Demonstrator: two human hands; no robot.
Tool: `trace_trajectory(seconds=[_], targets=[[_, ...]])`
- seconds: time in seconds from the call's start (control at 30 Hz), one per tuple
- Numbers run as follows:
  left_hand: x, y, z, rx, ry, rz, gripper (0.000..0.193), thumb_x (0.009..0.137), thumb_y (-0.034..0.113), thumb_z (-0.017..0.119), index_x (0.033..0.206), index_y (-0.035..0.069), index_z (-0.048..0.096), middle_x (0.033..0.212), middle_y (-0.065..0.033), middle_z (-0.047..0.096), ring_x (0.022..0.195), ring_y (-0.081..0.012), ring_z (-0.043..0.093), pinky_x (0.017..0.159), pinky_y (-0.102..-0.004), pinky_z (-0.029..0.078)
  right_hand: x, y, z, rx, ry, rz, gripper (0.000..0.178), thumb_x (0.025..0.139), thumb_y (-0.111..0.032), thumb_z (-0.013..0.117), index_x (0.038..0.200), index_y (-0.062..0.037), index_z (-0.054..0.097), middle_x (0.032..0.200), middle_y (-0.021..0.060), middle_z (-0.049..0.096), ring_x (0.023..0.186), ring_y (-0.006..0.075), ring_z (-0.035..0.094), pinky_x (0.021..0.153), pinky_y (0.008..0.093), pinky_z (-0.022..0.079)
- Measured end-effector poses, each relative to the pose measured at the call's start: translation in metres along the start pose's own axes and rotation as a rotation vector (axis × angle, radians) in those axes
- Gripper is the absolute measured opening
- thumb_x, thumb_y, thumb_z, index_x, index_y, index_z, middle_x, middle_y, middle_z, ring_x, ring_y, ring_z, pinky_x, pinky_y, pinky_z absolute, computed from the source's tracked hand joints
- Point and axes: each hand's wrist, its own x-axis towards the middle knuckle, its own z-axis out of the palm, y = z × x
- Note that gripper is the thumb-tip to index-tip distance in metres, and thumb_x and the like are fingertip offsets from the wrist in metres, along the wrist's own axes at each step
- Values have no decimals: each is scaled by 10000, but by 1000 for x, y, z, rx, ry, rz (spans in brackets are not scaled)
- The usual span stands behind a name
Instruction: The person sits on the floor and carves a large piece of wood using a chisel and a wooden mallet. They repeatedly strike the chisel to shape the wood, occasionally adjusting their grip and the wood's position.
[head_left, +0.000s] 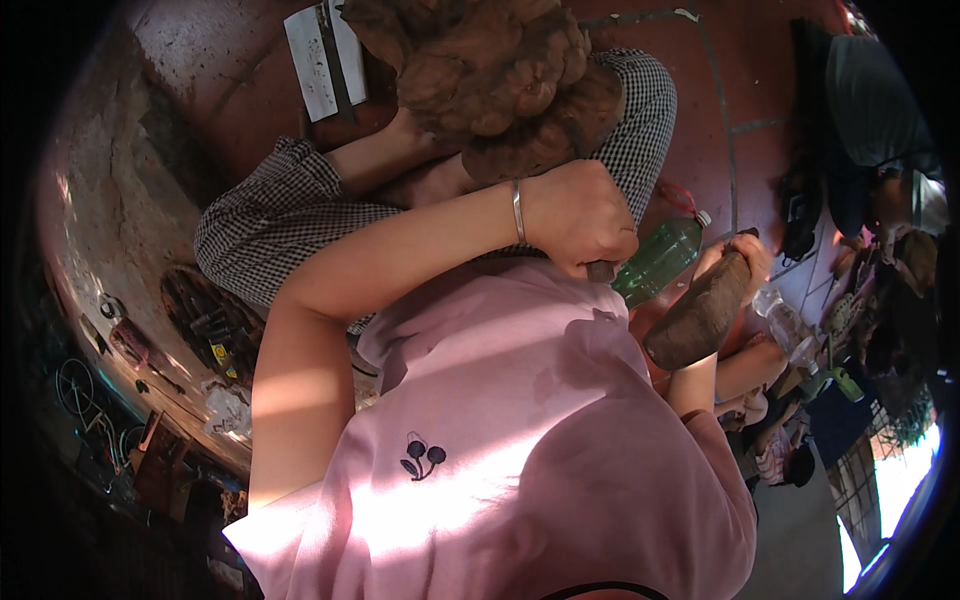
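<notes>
A large brown carving [490, 75] with rounded lumps, apparently wood, rests in front of me between my crossed legs. My left hand [582, 218], a bracelet at its wrist, is closed in a fist just on the near side of it. From the fist's lower side pokes a short dark brown end [600, 270], perhaps a tool handle; the rest is hidden. Off to the right, my right hand [745, 262] is wrapped round a thick wooden mallet [698, 312], its wide end tilted down toward my body. Both hands are apart from each other.
A green plastic bottle [660, 260] stands between my hands, and a clear bottle [785, 318] lies farther right. White paper [312, 65] is on the red tile floor. Dark tools fill a basket [207, 318] at left. Another person [880, 110] sits at the far right.
</notes>
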Motion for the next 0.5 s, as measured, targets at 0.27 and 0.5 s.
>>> trace_trajectory(seconds=[0.27, 0.5], targets=[[8, 1, -5, -61, 40, -73, 129, 606, 231, 692, 647, 180, 581, 600, 38, 556, 516, -173, 571, 435, -336, 411, 3, 3, 4, 203, 32, -14, 395, 642, 130, 637, 968, -55, 510, 915, 97, 563, 858, 251, 586, 813, 362, 488], [5, -1, -6, -49, 57, -75, 130, 605, 212, 695, 650, 169, 581, 602, 29, 555, 514, -181, 571, 431, -332, 407, 13, 2, -12, -74, -165, -38, 411, 626, 162, 610, 959, -61, 518, 903, 101, 565, 834, 252, 595, 773, 361, 502]])
